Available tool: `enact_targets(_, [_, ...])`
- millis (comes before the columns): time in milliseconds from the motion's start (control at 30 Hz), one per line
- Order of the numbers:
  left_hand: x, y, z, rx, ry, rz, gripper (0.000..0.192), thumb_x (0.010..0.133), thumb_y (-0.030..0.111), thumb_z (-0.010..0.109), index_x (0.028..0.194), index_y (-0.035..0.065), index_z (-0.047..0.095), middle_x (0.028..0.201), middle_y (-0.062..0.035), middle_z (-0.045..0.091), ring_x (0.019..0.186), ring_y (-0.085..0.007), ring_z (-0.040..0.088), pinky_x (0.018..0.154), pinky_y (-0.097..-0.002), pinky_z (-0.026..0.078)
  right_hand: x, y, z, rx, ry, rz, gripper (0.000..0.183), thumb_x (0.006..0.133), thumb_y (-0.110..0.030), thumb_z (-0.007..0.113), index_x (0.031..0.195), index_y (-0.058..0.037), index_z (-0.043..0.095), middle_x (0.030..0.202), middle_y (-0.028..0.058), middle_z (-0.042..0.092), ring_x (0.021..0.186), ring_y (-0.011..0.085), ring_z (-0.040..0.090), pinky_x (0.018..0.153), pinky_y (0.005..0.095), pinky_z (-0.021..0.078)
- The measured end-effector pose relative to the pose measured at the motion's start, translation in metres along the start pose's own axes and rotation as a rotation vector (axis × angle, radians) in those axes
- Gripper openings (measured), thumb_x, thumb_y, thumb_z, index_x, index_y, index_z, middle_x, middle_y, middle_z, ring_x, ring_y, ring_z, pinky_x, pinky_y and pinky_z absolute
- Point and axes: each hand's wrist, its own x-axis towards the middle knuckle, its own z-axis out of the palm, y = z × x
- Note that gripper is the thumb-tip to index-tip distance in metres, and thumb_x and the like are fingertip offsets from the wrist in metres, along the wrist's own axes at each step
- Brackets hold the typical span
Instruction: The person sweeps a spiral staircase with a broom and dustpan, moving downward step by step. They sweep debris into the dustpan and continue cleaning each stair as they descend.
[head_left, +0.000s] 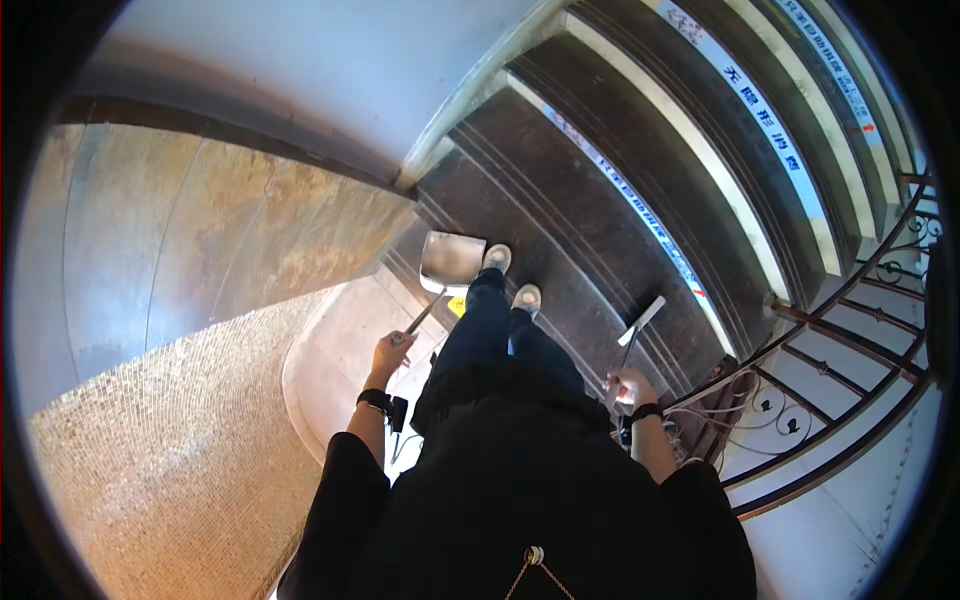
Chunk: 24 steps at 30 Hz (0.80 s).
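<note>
My left hand (391, 355) is closed around the handle of a long-handled dustpan. The white pan (453, 256) rests on a dark step (551, 225), just left of my shoes, with a toothed edge on its near side. In my right hand (632, 387) is the stick of a broom. Its narrow pale head (643, 321) lies low over the steps, well to the right of the pan. Whether the head touches the step I cannot tell. Both wrists wear black bands.
Dark stairs with pale risers (750, 232) and printed strips climb to the upper right. A wrought-iron railing (847, 360) curves along the right, with loose cables (712, 435) near its foot. A stone-tiled wall (172, 225) stands left. A yellow sticker (457, 305) marks the floor.
</note>
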Motion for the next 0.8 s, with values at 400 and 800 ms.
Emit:
enact_targets(400, [-0.030,-0.087,-0.009,-0.062,0.031,-0.259,0.028,0.078,0.029,0.067,0.084,0.0023,0.059,0.062,-0.0049,0.053,0.050,-0.0125,0.051,0.045,-0.0275,0.046,-0.042,0.008,0.034,0.190,-0.064,-0.119,0.012,0.071,0.005,0.051,0.065,-0.0034,0.044,0.061,0.0074,0.044,0.053,0.0193,0.050,0.050,0.0293,0.0447])
enact_targets(800, [0.027,-0.223,-0.017,-0.141,-0.105,-0.215,0.031,0.080,0.031,0.065,0.090,0.0020,0.059,0.064,-0.0097,0.056,0.048,-0.0152,0.054,0.044,-0.0286,0.048,0.063,0.061,0.100,0.263,-0.077,-0.239,0.015,0.073,0.001,0.053,0.065,-0.0055,0.043,0.061,0.0055,0.044,0.058,0.0176,0.049,0.054,0.0292,0.0437])
